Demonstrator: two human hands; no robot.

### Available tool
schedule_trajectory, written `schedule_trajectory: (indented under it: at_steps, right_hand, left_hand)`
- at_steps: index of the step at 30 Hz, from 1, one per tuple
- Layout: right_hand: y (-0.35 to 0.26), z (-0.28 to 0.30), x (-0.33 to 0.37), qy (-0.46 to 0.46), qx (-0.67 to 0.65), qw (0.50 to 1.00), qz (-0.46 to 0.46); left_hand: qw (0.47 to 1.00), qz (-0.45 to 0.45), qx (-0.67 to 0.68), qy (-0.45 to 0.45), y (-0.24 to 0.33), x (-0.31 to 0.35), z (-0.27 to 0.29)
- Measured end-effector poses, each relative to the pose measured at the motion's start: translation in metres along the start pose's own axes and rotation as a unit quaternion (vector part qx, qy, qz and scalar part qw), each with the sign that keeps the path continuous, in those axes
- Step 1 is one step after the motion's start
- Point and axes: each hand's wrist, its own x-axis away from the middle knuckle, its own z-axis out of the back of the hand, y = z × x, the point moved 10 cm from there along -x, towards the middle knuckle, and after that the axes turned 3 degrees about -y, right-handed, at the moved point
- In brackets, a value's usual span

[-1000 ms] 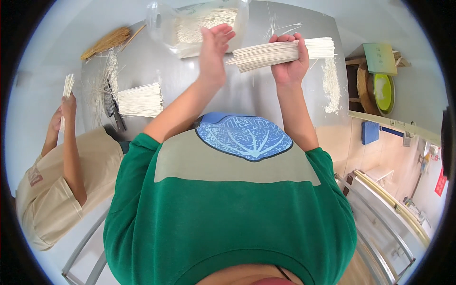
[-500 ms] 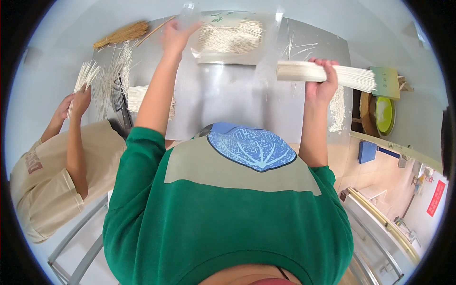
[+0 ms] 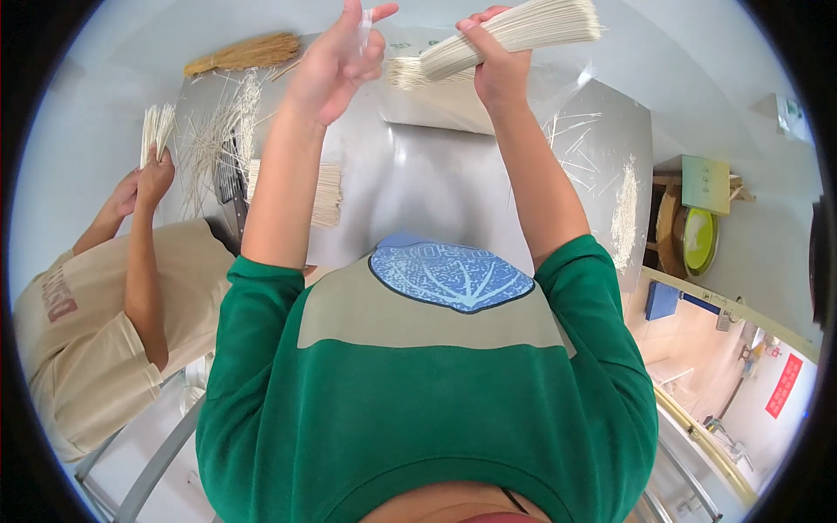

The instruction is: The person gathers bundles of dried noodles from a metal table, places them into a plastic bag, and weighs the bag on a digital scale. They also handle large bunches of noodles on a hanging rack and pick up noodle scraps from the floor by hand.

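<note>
My right hand (image 3: 501, 74) grips a thick bundle of dried noodles (image 3: 540, 33), tilted over the far side of the table. Below the bundle lies a see-through plastic bag (image 3: 436, 112) with more noodles (image 3: 408, 73) inside; the bundle and my hand cover part of them. My left hand (image 3: 336, 70) is raised at the bag's left side. Its thumb and fingers pinch a see-through edge of the bag (image 3: 364, 33), while the index finger points out to the right.
A straw brush (image 3: 244, 54) lies at the far left beside loose noodles (image 3: 209, 131) and a black-handled knife (image 3: 234, 205). Another noodle stack (image 3: 328, 193) sits by my left forearm. At left, a co-worker's hands (image 3: 153, 179) hold noodles. Noodle scraps (image 3: 624, 213) lie at the right.
My right hand has carried the noodle bundle from the right side to above the bag. My left hand has moved slightly up and right, at the bag's edge.
</note>
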Motion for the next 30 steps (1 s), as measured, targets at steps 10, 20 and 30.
schedule_trajectory:
  at_steps: [10, 20, 30]
  right_hand:
    - [0.129, -0.017, -0.043, -0.4, 0.676, 0.606, -0.126]
    - [0.226, 0.054, -0.014, -0.37, 0.778, 0.481, -0.159]
    - [0.128, 0.026, 0.049, -0.327, 0.587, 0.741, -0.015]
  left_hand:
    - [0.999, -0.034, 0.006, -0.016, 0.065, -0.005, 0.022]
    - [0.997, 0.001, -0.071, 0.006, -0.064, -0.035, 0.119]
    - [0.982, 0.024, -0.189, 0.008, -0.097, 0.059, 0.161]
